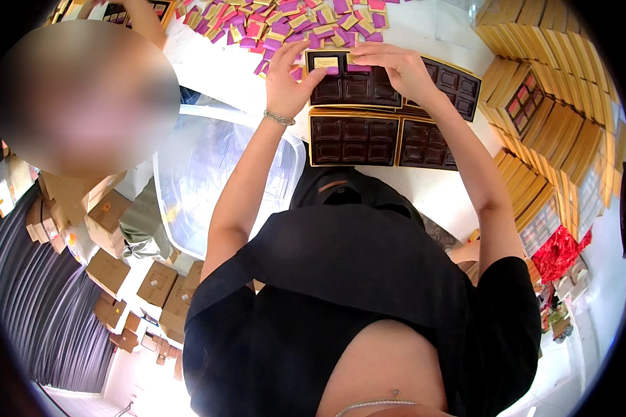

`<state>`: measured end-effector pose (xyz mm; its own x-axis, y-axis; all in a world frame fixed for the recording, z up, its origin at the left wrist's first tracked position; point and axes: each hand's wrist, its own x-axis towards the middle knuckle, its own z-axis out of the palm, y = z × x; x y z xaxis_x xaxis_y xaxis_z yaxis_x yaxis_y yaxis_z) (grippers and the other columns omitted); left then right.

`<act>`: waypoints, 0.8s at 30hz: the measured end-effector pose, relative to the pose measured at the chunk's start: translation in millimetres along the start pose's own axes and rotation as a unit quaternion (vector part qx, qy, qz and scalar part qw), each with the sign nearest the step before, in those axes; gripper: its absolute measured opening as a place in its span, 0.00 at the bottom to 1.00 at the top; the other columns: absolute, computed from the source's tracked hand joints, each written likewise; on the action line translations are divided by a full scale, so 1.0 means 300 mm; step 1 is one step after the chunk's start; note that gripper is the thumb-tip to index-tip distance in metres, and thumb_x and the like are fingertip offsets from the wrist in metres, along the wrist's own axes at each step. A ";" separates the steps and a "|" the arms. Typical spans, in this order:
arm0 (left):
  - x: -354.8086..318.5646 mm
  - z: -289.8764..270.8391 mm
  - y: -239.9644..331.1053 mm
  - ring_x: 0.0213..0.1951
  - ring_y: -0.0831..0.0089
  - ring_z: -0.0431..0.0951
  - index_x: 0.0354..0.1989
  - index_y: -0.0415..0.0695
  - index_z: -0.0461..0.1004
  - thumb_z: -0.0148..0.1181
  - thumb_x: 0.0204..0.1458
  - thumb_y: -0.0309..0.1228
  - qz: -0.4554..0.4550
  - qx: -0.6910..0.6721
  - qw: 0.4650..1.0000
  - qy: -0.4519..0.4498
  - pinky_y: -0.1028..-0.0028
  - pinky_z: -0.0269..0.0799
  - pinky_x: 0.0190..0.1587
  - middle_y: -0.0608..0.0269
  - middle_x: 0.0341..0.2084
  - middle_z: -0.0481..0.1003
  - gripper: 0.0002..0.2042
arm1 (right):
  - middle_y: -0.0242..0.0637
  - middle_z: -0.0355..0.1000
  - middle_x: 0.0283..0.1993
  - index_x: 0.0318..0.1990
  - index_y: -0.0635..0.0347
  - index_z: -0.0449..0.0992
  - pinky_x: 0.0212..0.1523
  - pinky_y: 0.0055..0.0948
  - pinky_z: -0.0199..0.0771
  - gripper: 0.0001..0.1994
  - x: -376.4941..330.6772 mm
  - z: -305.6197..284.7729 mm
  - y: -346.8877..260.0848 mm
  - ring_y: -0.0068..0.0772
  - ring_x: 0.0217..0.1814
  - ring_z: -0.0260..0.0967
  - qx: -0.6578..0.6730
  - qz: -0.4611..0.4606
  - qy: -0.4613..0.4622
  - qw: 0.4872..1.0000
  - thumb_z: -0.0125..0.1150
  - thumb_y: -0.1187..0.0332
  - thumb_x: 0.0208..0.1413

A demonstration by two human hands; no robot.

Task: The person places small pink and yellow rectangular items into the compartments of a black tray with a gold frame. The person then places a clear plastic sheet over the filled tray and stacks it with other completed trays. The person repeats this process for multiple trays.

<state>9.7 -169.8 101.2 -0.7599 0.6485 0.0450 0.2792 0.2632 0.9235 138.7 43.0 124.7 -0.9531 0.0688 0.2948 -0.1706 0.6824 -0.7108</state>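
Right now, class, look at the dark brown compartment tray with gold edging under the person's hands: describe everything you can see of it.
The dark brown compartment tray with gold edging lies flat on the white table, farthest of a group of like trays. It looks like moulded plastic, split into rectangular wells, mostly empty. At its far edge sit a gold square wrapped piece and purple pieces. The left hand pinches the gold piece; the right hand rests on the far rim.
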 end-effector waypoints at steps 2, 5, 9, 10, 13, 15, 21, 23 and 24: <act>0.008 0.009 -0.030 0.53 0.68 0.73 0.51 0.47 0.76 0.71 0.43 0.33 -0.088 -0.075 0.993 0.003 0.68 0.72 0.48 0.61 0.51 0.73 0.23 | 0.32 0.76 0.52 0.45 0.56 0.79 0.57 0.32 0.71 0.15 -0.011 -0.003 -0.019 0.39 0.57 0.71 -0.007 0.038 -0.010 0.999 0.56 0.81 0.51; 0.014 0.037 -0.057 0.52 0.67 0.74 0.52 0.47 0.76 0.71 0.43 0.33 -0.088 -0.103 0.990 -0.031 0.69 0.72 0.49 0.60 0.51 0.73 0.24 | 0.31 0.74 0.54 0.47 0.55 0.78 0.62 0.36 0.67 0.13 -0.038 0.031 -0.006 0.37 0.61 0.67 -0.106 0.019 -0.006 0.994 0.58 0.76 0.54; 0.001 0.052 -0.077 0.52 0.69 0.74 0.51 0.48 0.76 0.70 0.44 0.31 -0.104 -0.145 0.984 -0.026 0.70 0.72 0.50 0.62 0.51 0.73 0.23 | 0.28 0.73 0.54 0.46 0.56 0.79 0.64 0.40 0.65 0.12 -0.040 0.033 0.008 0.35 0.63 0.65 -0.140 -0.031 -0.056 0.988 0.61 0.72 0.54; 0.005 0.051 -0.073 0.52 0.70 0.74 0.51 0.48 0.76 0.70 0.45 0.30 -0.093 -0.113 0.989 -0.028 0.72 0.72 0.50 0.62 0.51 0.73 0.22 | 0.27 0.74 0.53 0.45 0.57 0.79 0.63 0.40 0.65 0.11 -0.032 0.021 0.016 0.36 0.63 0.65 -0.153 -0.040 -0.076 0.984 0.62 0.71 0.53; 0.018 0.025 -0.064 0.53 0.74 0.72 0.53 0.43 0.74 0.69 0.46 0.23 -0.133 -0.126 0.982 -0.054 0.75 0.71 0.52 0.62 0.53 0.72 0.23 | 0.27 0.75 0.53 0.43 0.55 0.80 0.60 0.40 0.69 0.10 0.006 -0.028 0.041 0.38 0.62 0.66 -0.129 -0.082 -0.103 0.983 0.63 0.70 0.53; 0.114 0.000 -0.089 0.53 0.78 0.72 0.52 0.44 0.76 0.67 0.49 0.27 -0.176 -0.179 0.968 -0.018 0.79 0.71 0.46 0.66 0.51 0.75 0.19 | 0.32 0.78 0.46 0.40 0.58 0.81 0.51 0.36 0.75 0.08 0.074 -0.022 0.122 0.42 0.54 0.72 -0.077 -0.003 -0.001 0.997 0.62 0.69 0.54; 0.362 0.055 -0.298 0.48 0.62 0.74 0.44 0.49 0.78 0.70 0.43 0.36 0.074 0.370 0.926 0.028 0.64 0.70 0.50 0.63 0.41 0.77 0.18 | 0.46 0.77 0.38 0.37 0.63 0.78 0.41 0.41 0.77 0.13 0.296 0.204 0.398 0.47 0.39 0.75 -0.270 0.219 -0.169 0.922 0.64 0.63 0.51; 0.377 0.089 -0.290 0.49 0.61 0.72 0.42 0.52 0.78 0.71 0.41 0.37 0.076 0.411 0.908 -0.020 0.59 0.69 0.51 0.66 0.42 0.76 0.17 | 0.48 0.77 0.37 0.37 0.64 0.78 0.41 0.44 0.78 0.11 0.295 0.252 0.398 0.48 0.38 0.76 -0.296 0.202 -0.134 0.924 0.64 0.66 0.50; 0.381 0.096 -0.285 0.49 0.64 0.72 0.41 0.53 0.78 0.71 0.40 0.37 0.086 0.424 0.901 -0.015 0.61 0.68 0.51 0.67 0.40 0.76 0.17 | 0.48 0.77 0.37 0.38 0.64 0.77 0.41 0.44 0.78 0.11 0.301 0.259 0.408 0.47 0.39 0.76 -0.281 0.224 -0.136 0.923 0.63 0.66 0.50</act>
<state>-84.0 -97.7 16.3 -0.6500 0.7472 0.1385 0.7495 0.6001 0.2796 12.3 76.1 14.7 -0.9370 0.3032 -0.1734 0.3403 0.9046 -0.2566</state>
